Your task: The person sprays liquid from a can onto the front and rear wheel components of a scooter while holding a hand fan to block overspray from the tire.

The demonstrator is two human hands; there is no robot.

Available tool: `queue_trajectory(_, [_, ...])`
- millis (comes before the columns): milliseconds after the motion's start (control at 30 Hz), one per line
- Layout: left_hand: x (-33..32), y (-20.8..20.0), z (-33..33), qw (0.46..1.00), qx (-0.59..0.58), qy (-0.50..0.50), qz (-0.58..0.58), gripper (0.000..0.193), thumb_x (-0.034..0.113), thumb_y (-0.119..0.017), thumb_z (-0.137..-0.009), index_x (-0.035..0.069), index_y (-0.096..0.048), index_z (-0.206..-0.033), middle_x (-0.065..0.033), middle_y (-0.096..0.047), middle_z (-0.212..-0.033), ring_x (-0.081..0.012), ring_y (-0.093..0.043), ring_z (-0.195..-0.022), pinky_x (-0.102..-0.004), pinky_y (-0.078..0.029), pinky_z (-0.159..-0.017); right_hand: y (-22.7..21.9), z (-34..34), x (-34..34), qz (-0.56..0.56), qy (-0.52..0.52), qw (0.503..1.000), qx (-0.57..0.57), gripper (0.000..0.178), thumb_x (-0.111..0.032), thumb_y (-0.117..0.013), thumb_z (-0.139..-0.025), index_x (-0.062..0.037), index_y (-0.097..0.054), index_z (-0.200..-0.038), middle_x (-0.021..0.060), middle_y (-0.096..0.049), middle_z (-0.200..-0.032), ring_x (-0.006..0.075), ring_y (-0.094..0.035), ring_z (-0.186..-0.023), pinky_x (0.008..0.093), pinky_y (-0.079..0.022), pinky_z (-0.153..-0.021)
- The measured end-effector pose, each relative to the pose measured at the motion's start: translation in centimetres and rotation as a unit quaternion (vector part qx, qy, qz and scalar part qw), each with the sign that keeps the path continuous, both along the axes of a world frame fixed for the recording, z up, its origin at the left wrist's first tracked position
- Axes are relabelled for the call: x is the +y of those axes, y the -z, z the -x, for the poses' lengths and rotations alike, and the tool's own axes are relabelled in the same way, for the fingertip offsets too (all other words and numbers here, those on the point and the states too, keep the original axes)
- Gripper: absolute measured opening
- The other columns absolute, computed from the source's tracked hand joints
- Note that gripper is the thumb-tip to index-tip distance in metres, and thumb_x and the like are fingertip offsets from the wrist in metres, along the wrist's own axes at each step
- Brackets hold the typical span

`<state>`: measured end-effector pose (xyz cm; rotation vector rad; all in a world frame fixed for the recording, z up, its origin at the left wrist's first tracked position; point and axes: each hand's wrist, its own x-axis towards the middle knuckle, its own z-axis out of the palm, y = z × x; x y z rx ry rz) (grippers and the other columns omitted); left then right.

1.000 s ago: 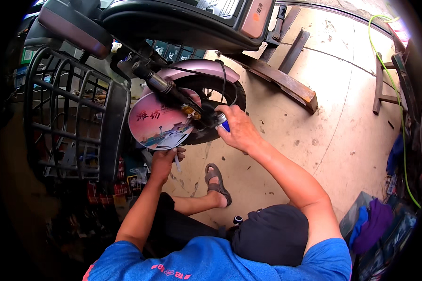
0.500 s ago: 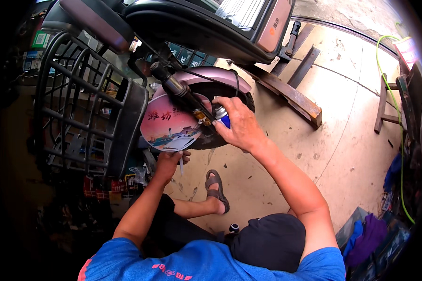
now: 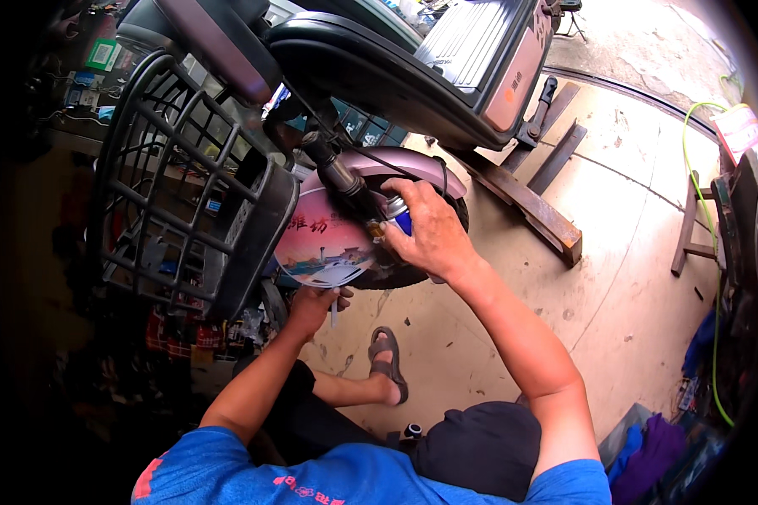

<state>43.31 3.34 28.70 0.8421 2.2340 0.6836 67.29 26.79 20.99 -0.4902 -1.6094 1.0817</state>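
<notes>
My right hand (image 3: 434,236) grips a spray can (image 3: 398,215) with a blue body and silver top, held against the fork (image 3: 345,181) of a scooter's front wheel (image 3: 396,271). A pinkish mudguard (image 3: 413,164) covers the tyre. My left hand (image 3: 316,305) holds the handle of a round paper fan (image 3: 324,244), pink with a painted scene, raised beside the wheel behind the fork.
A black wire basket (image 3: 185,185) juts out at the left, with the scooter's dark body (image 3: 413,67) above. A metal beam (image 3: 526,206) lies on the concrete floor. My sandalled foot (image 3: 387,362) rests below the wheel. A green hose (image 3: 699,168) and clutter line the right edge.
The view has shifted, so the wheel, fan and both hands sit lower and further right in the picture. Both hands keep their hold at the fork.
</notes>
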Motion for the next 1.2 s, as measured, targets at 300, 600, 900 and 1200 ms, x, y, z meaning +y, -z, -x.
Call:
queue_trajectory(300, [0.0,0.4,0.0,0.999,-0.013,-0.019,-0.036,0.021,0.004,-0.062,-0.11,-0.006,-0.074,-0.124,-0.0131,-0.082,-0.109,-0.0187,-0.077,-0.089,-0.0342,-0.064,-0.085,-1.3,0.3,1.4,-0.029,0.029,0.999,0.036,0.061,-0.021,-0.082,-0.09,-0.0146,-0.057,-0.145,0.024,-0.062,-0.116,0.0467,-0.068,-0.106,0.0521,-0.057,-0.096])
queue_trajectory(600, [-0.2,0.8,0.3,0.999,-0.008,-0.006,-0.038,0.025,0.005,-0.06,-0.111,-0.005,-0.069,-0.133,-0.0145,-0.08,-0.114,-0.0216,-0.078,-0.095,-0.0376,-0.064,-0.089,-2.4,0.3,1.5,-0.017,0.015,1.0,-0.003,0.059,-0.022,-0.08,-0.091,-0.014,-0.057,-0.145,0.0253,-0.063,-0.115,0.0477,-0.068,-0.106,0.0539,-0.057,-0.098])
queue_trajectory(900, [0.1,0.8,-0.2,0.997,-0.007,-0.025,-0.068,0.018,0.003,-0.062,-0.107,-0.007,-0.075,-0.115,-0.0134,-0.082,-0.105,-0.0184,-0.076,-0.087,-0.0351,-0.063,-0.082,-2.8,-0.4,1.0,0.003,0.0,1.0,-0.024,0.061,-0.023,-0.079,-0.092,-0.0128,-0.056,-0.148,0.0271,-0.063,-0.114,0.0489,-0.068,-0.107,0.0548,-0.056,-0.098])
queue_trajectory(1200, [0.1,0.8,0.0,0.998,0.007,-0.007,-0.063,0.021,0.004,-0.062,-0.108,-0.007,-0.077,-0.115,-0.0119,-0.082,-0.105,-0.0173,-0.076,-0.087,-0.0338,-0.063,-0.082,-4.7,0.3,1.5,-0.009,0.011,0.999,-0.052,0.058,-0.023,-0.078,-0.093,-0.0119,-0.057,-0.146,0.0277,-0.064,-0.114,0.0492,-0.068,-0.107,0.0547,-0.056,-0.099])
